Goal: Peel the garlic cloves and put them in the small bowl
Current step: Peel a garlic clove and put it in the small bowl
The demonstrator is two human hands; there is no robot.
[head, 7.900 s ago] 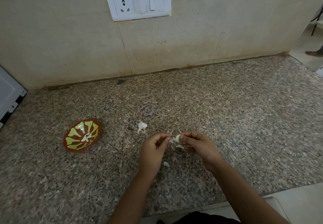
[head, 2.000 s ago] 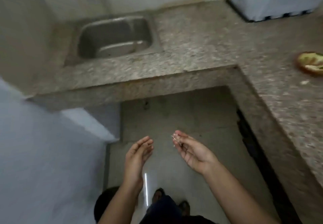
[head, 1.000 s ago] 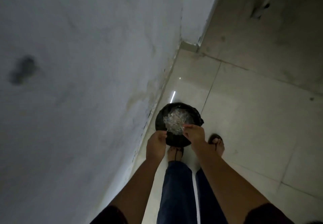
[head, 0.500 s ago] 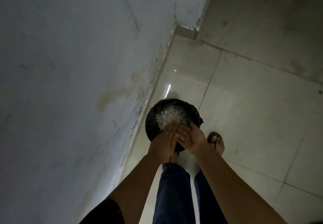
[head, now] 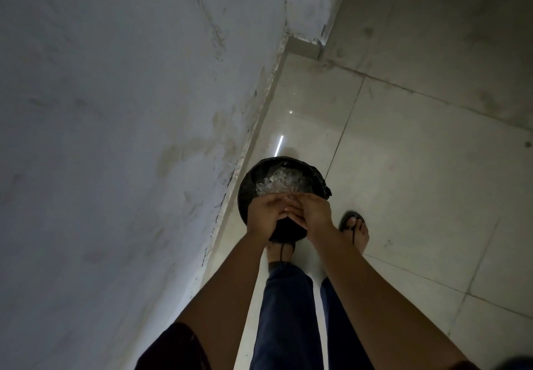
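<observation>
A grubby painted wall [head: 115, 138] fills the left side, meeting the floor just where a black-lined bin [head: 248, 187] stands. Crumpled clear scraps [head: 279, 180] lie on top inside the bin.

Directly above the near rim, the left hand [head: 265, 216] and right hand [head: 314, 213] meet. Their fingers are laid across one another, fairly straight, and grip nothing I can make out, though the light is dim and a small flake between them could be hidden. Right of the hands a sandalled foot [head: 357, 231] stands on the pale floor tiles [head: 418, 167].

Two seconds ago the right hand pinched a bit of papery skin while the person turned away from the counter. A second ago both hands were over the bin, and since then they have closed together palm to palm. That looks like brushing off the last peelings.

The garlic cloves and the small bowl are out of view here. The bowl was last seen on the counter. So this is clean-up, probably after the peeling, and any remaining cloves would mean going back to the counter.
</observation>
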